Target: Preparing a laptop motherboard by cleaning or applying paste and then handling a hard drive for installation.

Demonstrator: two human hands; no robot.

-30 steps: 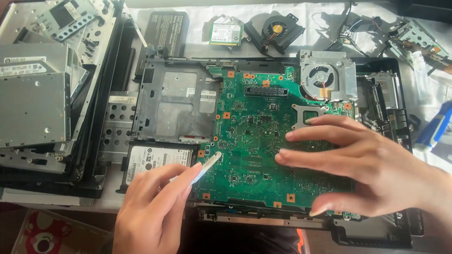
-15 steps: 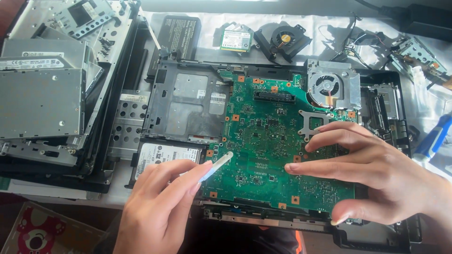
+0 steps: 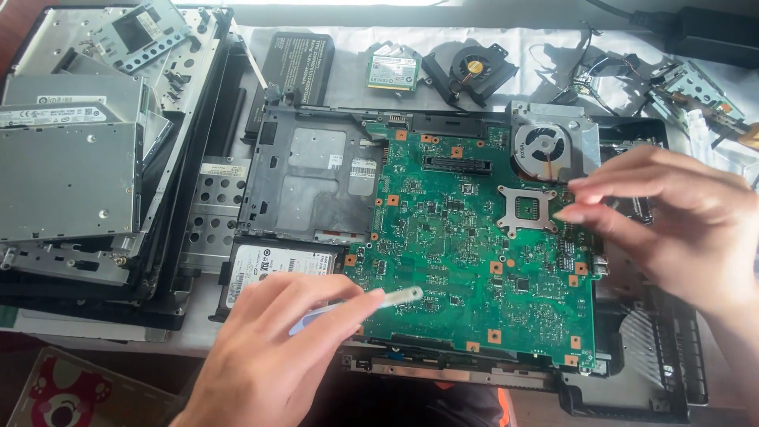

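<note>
Left hand (image 3: pixel 269 356) low at the front edge of the table, thumb and fingers pinched around a thin pale pry tool (image 3: pixel 371 302), its flat tip lying over the bottom left part of the green circuit board (image 3: pixel 474 245). The board sits flat inside the black laptop shell (image 3: pixel 632 372), dead centre of the table. Right hand (image 3: pixel 680 221) hangs over the board's right edge, fingers held together and pointing left, fingertips just beside the square metal chip bracket (image 3: pixel 527 209); whether they touch the board I can't tell. A round fan (image 3: pixel 540 147) sits at the board's top right corner. A hard drive (image 3: pixel 269 265) lies just left of the board, close to the left hand. Stacked grey metal drives (image 3: pixel 67 174) fill the far left. A loose black fan (image 3: pixel 470 69) and a small green card (image 3: pixel 390 69) rest at the back.
</note>
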